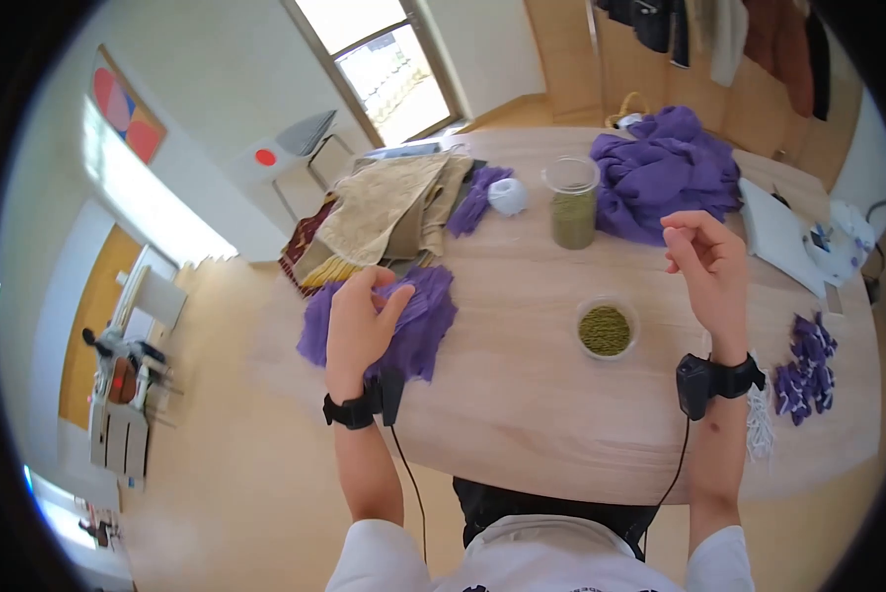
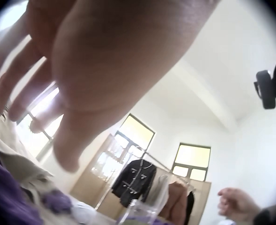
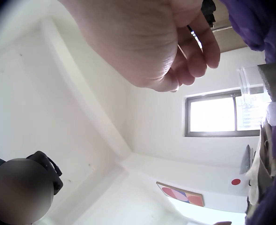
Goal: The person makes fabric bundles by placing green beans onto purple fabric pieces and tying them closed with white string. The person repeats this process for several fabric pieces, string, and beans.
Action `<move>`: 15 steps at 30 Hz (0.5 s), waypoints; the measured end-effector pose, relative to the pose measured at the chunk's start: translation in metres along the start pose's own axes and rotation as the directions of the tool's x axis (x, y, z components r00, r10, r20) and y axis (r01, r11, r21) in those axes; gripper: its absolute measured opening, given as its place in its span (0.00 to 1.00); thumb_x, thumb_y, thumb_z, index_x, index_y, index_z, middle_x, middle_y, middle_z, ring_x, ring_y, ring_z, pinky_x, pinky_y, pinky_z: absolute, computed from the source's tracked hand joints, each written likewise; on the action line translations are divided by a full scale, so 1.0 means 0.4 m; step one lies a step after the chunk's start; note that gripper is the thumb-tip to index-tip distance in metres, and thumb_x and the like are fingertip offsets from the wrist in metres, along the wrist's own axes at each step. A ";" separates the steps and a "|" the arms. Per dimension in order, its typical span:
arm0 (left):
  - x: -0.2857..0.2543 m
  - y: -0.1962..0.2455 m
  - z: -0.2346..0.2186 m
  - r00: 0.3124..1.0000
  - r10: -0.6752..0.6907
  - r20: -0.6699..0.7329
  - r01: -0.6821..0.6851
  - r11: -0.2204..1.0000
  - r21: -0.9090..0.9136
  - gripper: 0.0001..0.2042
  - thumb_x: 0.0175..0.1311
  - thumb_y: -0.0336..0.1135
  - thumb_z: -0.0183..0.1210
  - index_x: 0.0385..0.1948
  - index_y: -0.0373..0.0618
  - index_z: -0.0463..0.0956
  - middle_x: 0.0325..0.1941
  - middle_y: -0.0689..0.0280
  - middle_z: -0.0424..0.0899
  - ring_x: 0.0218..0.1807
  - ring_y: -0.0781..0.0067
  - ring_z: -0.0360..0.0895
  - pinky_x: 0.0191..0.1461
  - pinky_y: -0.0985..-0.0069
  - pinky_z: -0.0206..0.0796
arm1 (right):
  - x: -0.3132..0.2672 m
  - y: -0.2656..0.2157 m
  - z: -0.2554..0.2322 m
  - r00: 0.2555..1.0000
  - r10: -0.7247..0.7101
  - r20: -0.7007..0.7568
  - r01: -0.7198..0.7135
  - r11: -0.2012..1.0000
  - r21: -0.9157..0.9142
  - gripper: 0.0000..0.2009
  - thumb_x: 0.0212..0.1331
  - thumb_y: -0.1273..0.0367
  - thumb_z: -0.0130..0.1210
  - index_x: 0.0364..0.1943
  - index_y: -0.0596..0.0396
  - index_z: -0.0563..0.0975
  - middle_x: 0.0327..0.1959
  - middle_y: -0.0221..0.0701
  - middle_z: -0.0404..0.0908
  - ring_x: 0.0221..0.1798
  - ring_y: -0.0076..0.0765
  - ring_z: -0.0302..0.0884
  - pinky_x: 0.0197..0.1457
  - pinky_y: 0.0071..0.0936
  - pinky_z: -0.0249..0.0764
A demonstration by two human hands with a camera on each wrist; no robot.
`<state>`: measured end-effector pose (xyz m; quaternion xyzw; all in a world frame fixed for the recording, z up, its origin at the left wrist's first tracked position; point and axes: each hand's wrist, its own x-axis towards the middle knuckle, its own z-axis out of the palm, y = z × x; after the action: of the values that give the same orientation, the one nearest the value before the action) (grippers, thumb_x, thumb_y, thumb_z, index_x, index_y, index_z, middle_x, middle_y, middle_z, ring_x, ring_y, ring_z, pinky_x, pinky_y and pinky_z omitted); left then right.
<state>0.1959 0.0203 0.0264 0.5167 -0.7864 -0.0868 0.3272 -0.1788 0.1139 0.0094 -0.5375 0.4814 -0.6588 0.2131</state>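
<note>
Crumpled matt purple cloth [image 1: 423,311]; smooth clear jar [image 1: 573,204], probably plastic; pale wood-grained table [image 1: 502,395].

Head view downward, wrist views upward.

The person's left forearm [image 1: 368,472] and right forearm [image 1: 716,469] reached forward, roughly parallel and well apart. The left hand [image 1: 362,321] was raised, its fingers relaxed and slightly bent, the thumb spread away from them. The right hand [image 1: 709,268], farther forward than the left, was also raised, its fingers loosely curled inward, the thumb near the index finger.
</note>
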 end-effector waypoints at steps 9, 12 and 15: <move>0.107 0.284 0.174 0.984 0.067 -0.166 -0.171 0.622 -0.764 0.09 0.71 0.35 0.58 0.34 0.39 0.78 0.28 0.72 0.79 0.28 0.87 0.67 0.33 0.86 0.59 | -0.058 -0.087 -0.255 0.956 -0.063 -0.285 0.002 0.978 -0.207 0.07 0.66 0.70 0.58 0.40 0.60 0.81 0.26 0.23 0.78 0.29 0.16 0.73 0.33 0.17 0.71; 0.113 0.348 0.202 0.970 0.152 -0.189 -0.242 0.527 -0.815 0.09 0.73 0.34 0.55 0.34 0.39 0.78 0.31 0.71 0.79 0.29 0.87 0.67 0.33 0.86 0.58 | -0.093 -0.115 -0.394 0.923 -0.023 -0.384 -0.143 0.906 -0.398 0.07 0.65 0.69 0.59 0.38 0.61 0.80 0.25 0.25 0.79 0.29 0.17 0.73 0.33 0.19 0.71; 0.104 0.367 0.218 0.963 0.211 -0.170 -0.258 0.526 -0.810 0.08 0.71 0.33 0.58 0.33 0.39 0.78 0.30 0.71 0.80 0.28 0.86 0.67 0.34 0.86 0.59 | -0.138 -0.087 -0.542 0.929 -0.023 -0.369 -0.243 0.713 -0.658 0.07 0.63 0.69 0.59 0.38 0.59 0.80 0.26 0.27 0.81 0.29 0.20 0.74 0.34 0.22 0.72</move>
<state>0.0218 0.0327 0.0464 0.1945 -0.7071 -0.3869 0.5590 -0.3502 0.2614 0.0208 -0.4212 0.7541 -0.5011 -0.0532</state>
